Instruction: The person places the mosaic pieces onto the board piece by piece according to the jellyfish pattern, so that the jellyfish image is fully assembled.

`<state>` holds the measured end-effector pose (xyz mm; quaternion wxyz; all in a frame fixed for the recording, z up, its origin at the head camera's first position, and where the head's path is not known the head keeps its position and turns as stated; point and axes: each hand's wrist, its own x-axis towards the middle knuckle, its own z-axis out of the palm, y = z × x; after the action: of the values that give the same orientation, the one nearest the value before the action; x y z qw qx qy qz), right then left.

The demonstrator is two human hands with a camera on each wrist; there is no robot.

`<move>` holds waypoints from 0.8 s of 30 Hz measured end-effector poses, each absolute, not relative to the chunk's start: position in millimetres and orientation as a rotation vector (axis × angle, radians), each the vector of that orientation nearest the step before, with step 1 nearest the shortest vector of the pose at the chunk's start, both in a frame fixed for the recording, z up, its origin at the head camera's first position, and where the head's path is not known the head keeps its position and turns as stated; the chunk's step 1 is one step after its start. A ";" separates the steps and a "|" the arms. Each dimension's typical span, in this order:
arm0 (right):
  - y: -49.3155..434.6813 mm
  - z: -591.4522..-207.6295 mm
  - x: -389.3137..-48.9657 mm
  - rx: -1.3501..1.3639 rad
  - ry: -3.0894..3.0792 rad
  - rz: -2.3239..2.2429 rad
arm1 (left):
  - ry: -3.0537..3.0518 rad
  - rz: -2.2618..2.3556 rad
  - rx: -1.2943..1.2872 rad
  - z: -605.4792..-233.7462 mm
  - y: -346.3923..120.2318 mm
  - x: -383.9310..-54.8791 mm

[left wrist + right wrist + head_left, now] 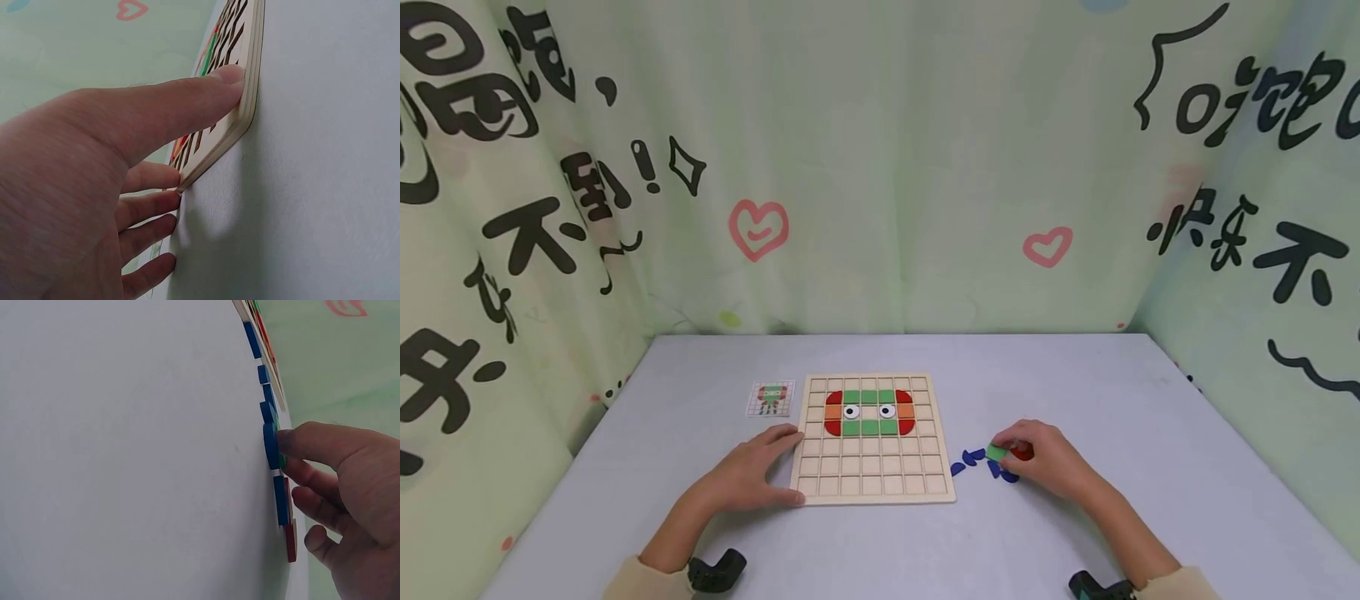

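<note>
A pale wooden grid board [872, 467] lies on the table, bearing red, orange and green pieces and two eye tiles [887, 411] in its upper half. At its left side rests my left hand [752, 471], fingers spread and thumb on the near corner; the thumb [212, 94] presses the board's top in the left wrist view. To the board's right, my right hand [1048, 454] pinches a green tile [997, 452] among loose blue pieces [977, 455]. A red piece [1022, 451] is partly hidden under that hand.
A small picture card [771, 398] with a figure on a grid lies beyond my left hand, beside the board. A printed curtain [895, 167] borders the table [865, 554] at the back and sides. Blue pieces [252, 340] lie in a line near the board.
</note>
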<state>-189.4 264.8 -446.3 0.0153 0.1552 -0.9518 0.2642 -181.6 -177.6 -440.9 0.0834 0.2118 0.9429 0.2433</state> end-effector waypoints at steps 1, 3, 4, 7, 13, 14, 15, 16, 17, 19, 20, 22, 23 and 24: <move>263.6 -446.3 -189.7 0.477 -2.968 0.821 | 2.814 0.727 0.629 -441.0 -177.7 -181.4; 261.6 -446.3 -190.3 0.457 -2.978 0.824 | 2.812 0.732 0.627 -441.1 -177.7 -181.5; 260.9 -446.1 -190.5 0.444 -2.981 0.830 | 2.812 0.733 0.625 -441.4 -177.8 -181.6; 259.0 -445.4 -190.9 0.400 -2.984 0.861 | 2.812 0.737 0.623 -442.3 -177.6 -181.8; 251.2 -442.4 -194.2 0.424 -2.947 0.911 | 2.807 0.743 0.631 -443.1 -176.4 -181.6; 248.6 -441.8 -194.9 0.441 -2.937 0.912 | 2.803 0.748 0.633 -442.8 -176.3 -181.3; 245.7 -441.3 -195.8 0.463 -2.928 0.912 | 2.801 0.749 0.634 -442.9 -176.1 -181.2; 242.5 -440.7 -196.4 0.485 -2.922 0.917 | 2.799 0.750 0.635 -442.7 -176.0 -180.8; 238.7 -440.3 -197.2 0.500 -2.918 0.920 | 2.798 0.751 0.633 -442.8 -175.9 -180.6; 230.2 -439.6 -198.8 0.526 -2.919 0.935 | 2.803 0.747 0.628 -443.2 -176.1 -180.4; 225.5 -439.3 -199.8 0.537 -2.922 0.945 | 2.805 0.746 0.622 -443.3 -176.2 -180.4; 215.5 -438.9 -201.8 0.553 -2.930 0.975 | 2.811 0.740 0.611 -443.6 -176.6 -181.0; 210.2 -439.0 -202.9 0.557 -2.934 0.987 | 2.813 0.740 0.610 -443.7 -176.9 -181.5; 205.2 -438.7 -204.0 0.574 -2.935 0.997 | 2.815 0.738 0.611 -443.5 -177.2 -181.7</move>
<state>-204.0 205.2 -438.7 -0.0054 0.1822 -0.9310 0.3162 -181.7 -177.2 -443.5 0.0837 0.2047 0.9434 0.2472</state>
